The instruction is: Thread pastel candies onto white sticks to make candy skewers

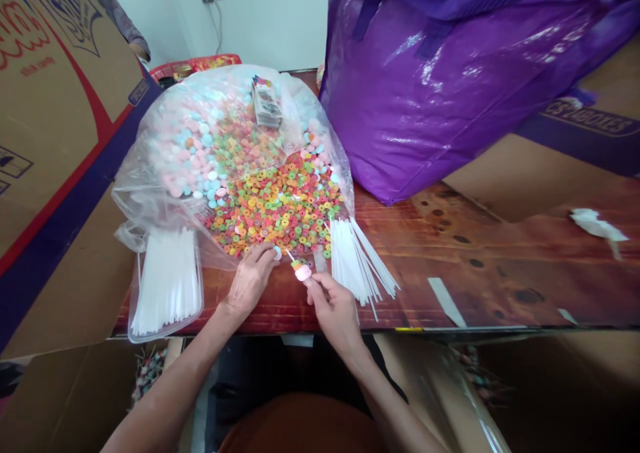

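While the right hand [340, 310] pinches it, the candy stick [303, 272] juts leftward.

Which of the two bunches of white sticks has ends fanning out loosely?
The sticks beside the right hand: their near ends splay apart, while the other bunch, left of the left hand, sits packed in clear plastic.

Candies threaded on a white stick [289, 255]

Our right hand [336, 305] pinches the stick below a pink candy [303, 273], with ring candies [297, 264] above it. Our left hand [251, 276] holds a pale blue candy [277, 253] near the stick's bare tip. Before us, a clear plastic bag [133, 173] of sweets lies on the wooden table [417, 253], between a bagged stick bundle [167, 280] and a purple bag [425, 100].
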Tool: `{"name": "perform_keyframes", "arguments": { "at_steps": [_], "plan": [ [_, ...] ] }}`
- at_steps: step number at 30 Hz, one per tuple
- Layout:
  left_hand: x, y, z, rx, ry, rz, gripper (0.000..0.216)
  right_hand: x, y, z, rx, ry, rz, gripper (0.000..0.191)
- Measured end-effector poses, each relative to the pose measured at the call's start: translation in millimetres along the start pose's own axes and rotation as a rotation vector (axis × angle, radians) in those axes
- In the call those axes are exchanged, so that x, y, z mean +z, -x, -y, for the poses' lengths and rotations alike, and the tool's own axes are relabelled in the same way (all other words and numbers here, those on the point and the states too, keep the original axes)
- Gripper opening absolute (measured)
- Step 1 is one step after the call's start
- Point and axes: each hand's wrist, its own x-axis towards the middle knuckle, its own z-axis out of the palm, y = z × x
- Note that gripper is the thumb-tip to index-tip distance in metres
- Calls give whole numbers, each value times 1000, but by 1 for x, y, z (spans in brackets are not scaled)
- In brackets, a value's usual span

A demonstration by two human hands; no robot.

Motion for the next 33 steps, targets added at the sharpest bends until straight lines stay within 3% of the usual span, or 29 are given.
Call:
{"name": "perform_keyframes", "arguments": {
  "at_steps": [3, 7, 13, 15, 26, 33],
  "plan": [
    [-2, -3, -2, -49, 14, 62, 16, 0, 0, 0, -2, 1, 8, 31],
    [-2, -8, -8, -272, 128, 72, 27, 0, -1, -2, 0, 14, 34, 29],
    [-4, -11, -17, -780, 778, -20, 33, -1, 1, -1, -33, 37, 63, 28],
    [-7, -11, -21, -876, 939, -50, 36, -1, 1, 2, -65, 60, 73, 28],
    [-7, -8, -32, -895, 965, -171, 33, 3, 0, 6, -204, 285, 73, 29],
    [2, 6, -28, -723, 664, -174, 26, 7, -2, 13, -210, 354, 76, 28]
  ]
}}
